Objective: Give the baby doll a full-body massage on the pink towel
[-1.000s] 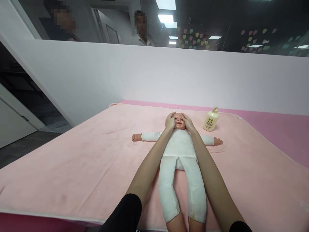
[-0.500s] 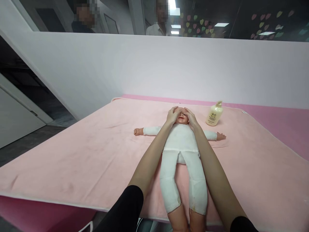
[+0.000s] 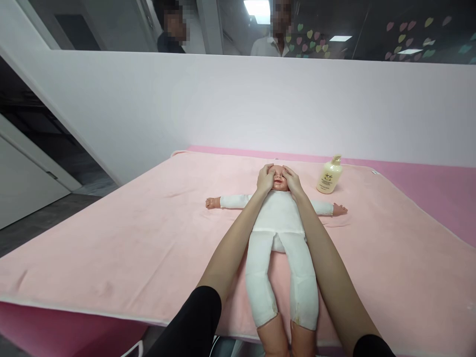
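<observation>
A baby doll (image 3: 278, 210) with a white cloth body lies on its back, its arms stretched out to the sides and its feet toward me. My left hand (image 3: 265, 178) cups the left side of its head, fingers wrapped round and thumb near the eye. On the opposite side, my right hand (image 3: 293, 180) holds the head the same way. Between my hands the doll's nose, mouth and part of the forehead show. A pale yellow pump bottle (image 3: 329, 175) stands to the right of the head, touched by neither hand.
Under the doll, a pink blanket (image 3: 130, 238) covers the table, whose pink surface (image 3: 439, 198) shows at the right and back. A white partition (image 3: 238, 99) rises behind. Two people (image 3: 173, 29) appear in the dark glass above it.
My thumbs have slid apart from the middle of the doll's forehead toward its sides, uncovering more of the face. The people behind the glass have shifted right.
</observation>
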### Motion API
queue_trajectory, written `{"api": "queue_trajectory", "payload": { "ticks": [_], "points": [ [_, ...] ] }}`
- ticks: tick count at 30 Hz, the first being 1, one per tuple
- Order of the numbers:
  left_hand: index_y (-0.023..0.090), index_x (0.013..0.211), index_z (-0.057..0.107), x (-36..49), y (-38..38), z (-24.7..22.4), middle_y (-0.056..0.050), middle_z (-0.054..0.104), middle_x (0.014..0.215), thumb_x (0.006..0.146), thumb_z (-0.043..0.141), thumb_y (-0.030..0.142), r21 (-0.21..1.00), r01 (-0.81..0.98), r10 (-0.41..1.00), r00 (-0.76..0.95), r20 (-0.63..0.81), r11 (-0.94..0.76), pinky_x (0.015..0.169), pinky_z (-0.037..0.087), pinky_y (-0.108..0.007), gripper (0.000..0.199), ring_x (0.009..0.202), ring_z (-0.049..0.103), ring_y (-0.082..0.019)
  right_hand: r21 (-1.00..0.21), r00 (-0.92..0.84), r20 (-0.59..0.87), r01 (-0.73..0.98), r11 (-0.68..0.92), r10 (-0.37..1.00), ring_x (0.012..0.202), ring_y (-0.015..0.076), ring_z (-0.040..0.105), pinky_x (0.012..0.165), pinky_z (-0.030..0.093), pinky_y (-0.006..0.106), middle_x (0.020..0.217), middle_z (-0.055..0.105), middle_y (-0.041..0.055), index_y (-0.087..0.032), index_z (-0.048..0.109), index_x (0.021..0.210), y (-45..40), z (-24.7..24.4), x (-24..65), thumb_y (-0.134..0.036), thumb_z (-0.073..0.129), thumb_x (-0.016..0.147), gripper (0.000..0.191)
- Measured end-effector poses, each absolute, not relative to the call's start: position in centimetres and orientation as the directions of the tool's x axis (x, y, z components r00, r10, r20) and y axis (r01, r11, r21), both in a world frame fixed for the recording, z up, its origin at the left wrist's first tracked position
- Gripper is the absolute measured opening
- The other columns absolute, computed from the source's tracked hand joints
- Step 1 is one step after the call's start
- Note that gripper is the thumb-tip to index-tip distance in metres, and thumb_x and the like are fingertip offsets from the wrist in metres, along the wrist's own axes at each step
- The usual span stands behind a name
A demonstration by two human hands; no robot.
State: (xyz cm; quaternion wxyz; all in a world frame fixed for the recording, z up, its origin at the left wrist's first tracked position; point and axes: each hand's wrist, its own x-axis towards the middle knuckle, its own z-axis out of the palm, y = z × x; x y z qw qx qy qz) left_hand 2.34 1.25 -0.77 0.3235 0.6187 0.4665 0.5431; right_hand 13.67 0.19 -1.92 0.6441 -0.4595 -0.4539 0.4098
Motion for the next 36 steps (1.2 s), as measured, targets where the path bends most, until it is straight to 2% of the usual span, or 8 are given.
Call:
{"api": "queue_trajectory", "payload": {
  "ticks": [6, 13, 17, 20, 22, 30, 36],
  "points": [
    [0.016, 0.113, 0.056, 2.2, 0.8, -0.3, -0.006, 0.057, 0.124, 0.078, 0.039, 0.015, 0.936, 0.172, 0.949, -0.017, 0.315, -0.308, 0.099, 0.038, -0.026, 0.039, 0.115, 0.051, -0.015, -0.979, 0.252, 0.077, -0.167, 0.121, 0.965, 0.116, 0.0164, 0.050, 0.099, 0.040, 0.035, 0.127, 0.055, -0.0014, -0.024, 0.062, 0.111, -0.4, -1.4, 13.7, -0.022, 0.050, 0.073, 0.039],
    [0.016, 0.113, 0.061, 1.9, 0.3, 0.4, -0.003, 0.059, 0.124, 0.075, 0.035, 0.011, 0.972, 0.072, 0.975, -0.018, 0.224, -0.222, 0.099, 0.039, -0.028, 0.046, 0.117, 0.051, -0.017, -0.975, 0.283, 0.039, -0.201, 0.099, 0.958, 0.112, 0.0168, 0.052, 0.094, 0.044, 0.034, 0.125, 0.057, -0.0019, -0.025, 0.062, 0.111, -0.6, -1.4, 13.8, -0.018, 0.045, 0.069, 0.045],
    [0.016, 0.108, 0.062, 1.4, 0.5, 0.8, -0.006, 0.059, 0.123, 0.076, 0.044, 0.019, 0.982, 0.036, 0.982, 0.040, 0.185, -0.186, 0.096, 0.042, -0.029, 0.036, 0.113, 0.053, -0.018, -0.978, 0.260, -0.002, -0.201, 0.052, 0.966, 0.109, 0.0189, 0.055, 0.091, 0.047, 0.035, 0.121, 0.059, -0.0019, -0.027, 0.062, 0.111, -1.2, -0.9, 13.8, -0.025, 0.052, 0.069, 0.044],
    [0.017, 0.110, 0.059, 1.0, 0.5, 0.7, -0.008, 0.059, 0.120, 0.071, 0.058, 0.024, 0.958, 0.121, 0.964, 0.079, 0.253, -0.261, 0.093, 0.043, -0.029, 0.040, 0.110, 0.054, -0.020, -0.979, 0.231, 0.052, -0.178, 0.094, 0.972, 0.109, 0.0207, 0.055, 0.091, 0.047, 0.034, 0.125, 0.056, 0.0005, -0.025, 0.060, 0.112, -1.7, -0.6, 13.6, -0.025, 0.062, 0.063, 0.049],
    [0.017, 0.110, 0.058, 1.0, 0.5, 0.4, -0.008, 0.060, 0.118, 0.069, 0.060, 0.024, 0.935, 0.176, 0.951, 0.085, 0.297, -0.308, 0.091, 0.043, -0.029, 0.042, 0.108, 0.055, -0.020, -0.976, 0.223, 0.085, -0.177, 0.126, 0.971, 0.110, 0.0210, 0.054, 0.092, 0.046, 0.034, 0.128, 0.054, 0.0023, -0.024, 0.060, 0.112, -1.7, -0.6, 13.6, -0.023, 0.065, 0.061, 0.052],
    [0.019, 0.108, 0.057, 1.9, 0.3, 0.0, -0.008, 0.058, 0.117, 0.078, 0.051, 0.026, 0.884, 0.308, 0.928, -0.010, 0.372, -0.351, 0.096, 0.038, -0.032, 0.032, 0.111, 0.051, -0.019, -0.964, 0.257, 0.215, -0.095, 0.247, 0.942, 0.116, 0.0194, 0.051, 0.101, 0.039, 0.034, 0.122, 0.058, 0.0053, -0.020, 0.062, 0.108, -0.6, -1.9, 13.8, -0.029, 0.067, 0.066, 0.044],
    [0.018, 0.106, 0.058, 2.0, 0.4, -0.1, -0.008, 0.058, 0.116, 0.080, 0.046, 0.023, 0.909, 0.263, 0.938, -0.031, 0.345, -0.325, 0.097, 0.038, -0.031, 0.029, 0.110, 0.051, -0.019, -0.964, 0.256, 0.207, -0.110, 0.241, 0.944, 0.116, 0.0184, 0.051, 0.100, 0.040, 0.034, 0.123, 0.058, 0.0042, -0.020, 0.063, 0.109, -0.2, -2.0, 13.9, -0.030, 0.062, 0.071, 0.040]
  ]
}}
